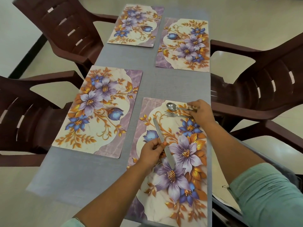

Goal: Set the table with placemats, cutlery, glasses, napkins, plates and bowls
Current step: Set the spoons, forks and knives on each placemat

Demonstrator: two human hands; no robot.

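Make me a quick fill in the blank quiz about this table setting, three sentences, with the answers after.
1. The table holds ____ floral placemats.
2. The left hand pinches the ____.
3. The right hand rests on the handles of the fork and the ____.

Answers: four; knife; spoon

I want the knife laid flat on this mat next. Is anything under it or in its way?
Nothing visible. The left hand pinches the knife over bare placemat; the spoon and fork lie apart at the far end.
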